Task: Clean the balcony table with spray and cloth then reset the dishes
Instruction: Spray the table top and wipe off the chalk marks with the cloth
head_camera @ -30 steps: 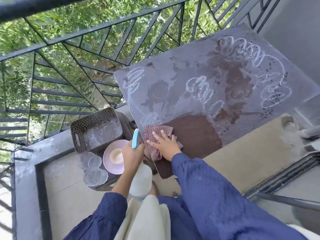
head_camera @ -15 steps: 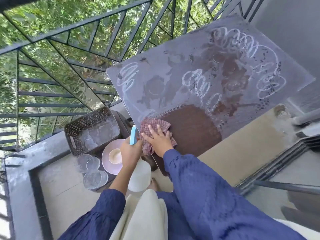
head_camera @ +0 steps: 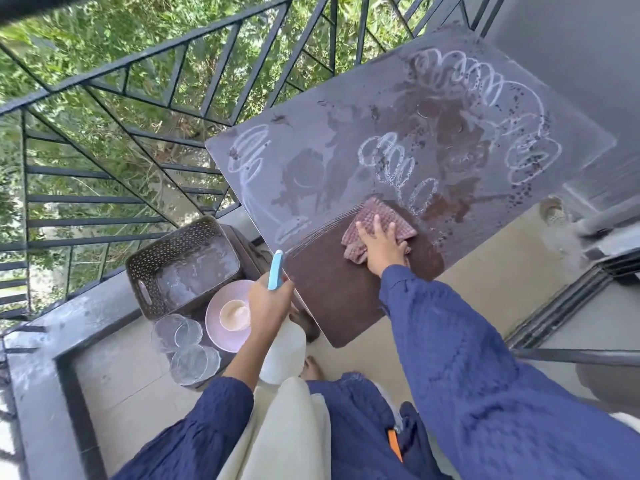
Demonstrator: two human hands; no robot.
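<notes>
Wipe-down | right hand [head_camera: 381,249] flat, fingers spread, pressing checked cloth [head_camera: 375,216] on worktop [head_camera: 346,150] | left hand [head_camera: 270,303] grips spray bottle [head_camera: 284,353] | overlap strokes toward white squiggles [head_camera: 478,81], upper right.

A black metal railing [head_camera: 194,50] with slanted bars fences the balcony, green foliage [head_camera: 86,32] thick beyond it. A perforated brown basket [head_camera: 162,249] sits on a low dark stand [head_camera: 250,245]. The beige floor [head_camera: 485,271] has a round drain [head_camera: 554,213] near the sliding-door track [head_camera: 568,303].
</notes>
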